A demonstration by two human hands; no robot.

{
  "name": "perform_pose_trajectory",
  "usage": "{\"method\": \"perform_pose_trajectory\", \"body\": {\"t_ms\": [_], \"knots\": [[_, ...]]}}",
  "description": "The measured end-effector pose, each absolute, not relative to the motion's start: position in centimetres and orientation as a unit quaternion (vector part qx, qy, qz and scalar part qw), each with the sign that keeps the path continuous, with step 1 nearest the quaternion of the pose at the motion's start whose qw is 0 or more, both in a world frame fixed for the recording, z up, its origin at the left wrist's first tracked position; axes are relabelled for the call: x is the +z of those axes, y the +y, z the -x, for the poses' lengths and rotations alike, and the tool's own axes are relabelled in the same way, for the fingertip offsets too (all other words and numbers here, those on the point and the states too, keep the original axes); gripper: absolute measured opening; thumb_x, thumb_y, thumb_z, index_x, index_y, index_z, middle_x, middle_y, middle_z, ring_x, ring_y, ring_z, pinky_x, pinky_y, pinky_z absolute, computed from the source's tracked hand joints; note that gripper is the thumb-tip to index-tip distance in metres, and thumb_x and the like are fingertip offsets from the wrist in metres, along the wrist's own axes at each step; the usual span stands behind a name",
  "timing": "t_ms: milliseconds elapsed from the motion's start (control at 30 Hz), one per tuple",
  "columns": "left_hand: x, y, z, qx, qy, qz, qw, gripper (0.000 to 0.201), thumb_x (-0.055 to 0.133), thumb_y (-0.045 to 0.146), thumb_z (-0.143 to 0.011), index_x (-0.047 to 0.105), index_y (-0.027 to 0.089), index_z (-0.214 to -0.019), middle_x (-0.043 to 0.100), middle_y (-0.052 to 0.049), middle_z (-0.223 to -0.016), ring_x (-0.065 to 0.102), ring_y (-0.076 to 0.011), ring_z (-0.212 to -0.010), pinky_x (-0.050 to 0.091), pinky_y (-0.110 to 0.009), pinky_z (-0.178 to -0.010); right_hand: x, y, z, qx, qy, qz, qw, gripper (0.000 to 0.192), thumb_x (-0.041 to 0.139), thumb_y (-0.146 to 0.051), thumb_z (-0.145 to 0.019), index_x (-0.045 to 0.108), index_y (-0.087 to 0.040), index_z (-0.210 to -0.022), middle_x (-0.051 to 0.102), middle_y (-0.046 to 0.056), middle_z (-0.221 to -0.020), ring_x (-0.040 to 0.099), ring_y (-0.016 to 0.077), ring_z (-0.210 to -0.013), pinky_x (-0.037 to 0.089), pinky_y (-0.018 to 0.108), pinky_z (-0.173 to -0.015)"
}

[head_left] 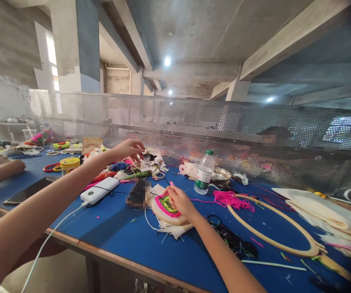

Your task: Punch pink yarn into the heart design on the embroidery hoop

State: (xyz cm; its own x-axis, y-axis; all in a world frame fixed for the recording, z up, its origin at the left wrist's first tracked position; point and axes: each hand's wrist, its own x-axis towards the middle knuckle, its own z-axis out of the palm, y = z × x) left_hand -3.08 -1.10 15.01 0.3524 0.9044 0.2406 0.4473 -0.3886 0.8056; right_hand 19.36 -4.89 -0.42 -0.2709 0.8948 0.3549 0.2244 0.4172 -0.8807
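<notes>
My left hand [132, 149] is raised over the pile of yarn, fingers pinched on a strand of black yarn [163, 174]. The strand slants down toward my right hand [179, 201]. That hand is closed around a pink-ended punch needle [171, 184], mostly hidden by the fingers. Beneath it lies a small embroidery hoop [160, 211] with white cloth, worked in pink, green and yellow loops. The cloth's frayed edges spread past the hoop on the blue table [111, 232]. Whether the needle's tip touches the cloth is hidden.
A water bottle [204, 173] stands behind the hoop. Rightward are pink yarn [233, 200], a large empty hoop [273, 244], black yarn [239, 240] and folded cloth [328, 211]. Leftward lie a white power bank [99, 190] with cable, a yellow tub [69, 165] and another person's arm [1, 175].
</notes>
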Motion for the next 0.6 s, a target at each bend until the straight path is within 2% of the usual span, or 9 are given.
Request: {"method": "perform_pose_trajectory", "body": {"t_ms": [67,133,233,400,600], "knots": [[15.2,-1.1,2.0,0.44,0.439,-0.691,0.37,0.005,0.058,0.019,-0.069,0.058,0.015,-0.073,0.063,-0.005,-0.058,0.061,-0.0139,-0.058,0.046,-0.03,-0.064,-0.1,-4.9,-19.2,0.522,-0.628,0.336,0.469,0.034,0.042,-0.053,-0.077,0.048,-0.02,-0.077,0.032,-0.009,-0.043,0.029,0.0067,-0.034,0.024,0.02,-0.037],[15.4,-1.0,0.5,0.524,0.422,-0.625,0.398,0.004,0.059,0.017,-0.069,0.058,0.014,-0.071,0.061,-0.006,-0.055,0.062,-0.0165,-0.063,0.047,-0.036,-0.071,0.2,-5.0,-19.5,0.602,-0.567,0.29,0.482,0.032,0.051,-0.049,-0.074,0.049,-0.019,-0.082,0.037,-0.008,-0.046,0.035,0.0062,-0.038,0.026,0.019,-0.039],[15.9,-0.7,-2.1,0.594,0.359,-0.545,0.47,0.008,0.056,0.017,-0.073,0.058,0.012,-0.078,0.064,-0.008,-0.063,0.063,-0.0186,-0.072,0.046,-0.038,-0.078,0.6,-5.2,-20.2,0.644,-0.536,0.261,0.479,0.032,0.055,-0.042,-0.074,0.052,-0.018,-0.094,0.041,-0.008,-0.047,0.039,0.0056,-0.041,0.028,0.018,-0.04],[16.9,0.7,-6.1,0.653,0.277,-0.43,0.559,0.01,0.046,0.009,-0.078,0.054,0.01,-0.085,0.065,-0.008,-0.07,0.063,-0.0145,-0.076,0.046,-0.032,-0.082,1.1,-5.5,-20.8,0.679,-0.532,0.219,0.455,0.039,0.055,-0.038,-0.076,0.05,-0.018,-0.109,0.042,-0.008,-0.046,0.037,0.0044,-0.038,0.028,0.018,-0.041],[17.0,1.5,-9.2,0.665,0.186,-0.382,0.615,0.009,0.043,0.008,-0.079,0.051,0.012,-0.08,0.066,-0.007,-0.077,0.062,-0.0134,-0.083,0.045,-0.03,-0.085,0.9,-5.3,-20.8,0.712,-0.509,0.175,0.451,0.034,0.056,-0.032,-0.076,0.055,-0.015,-0.106,0.037,-0.01,-0.04,0.027,0.0028,-0.033,0.022,0.017,-0.038]]}}
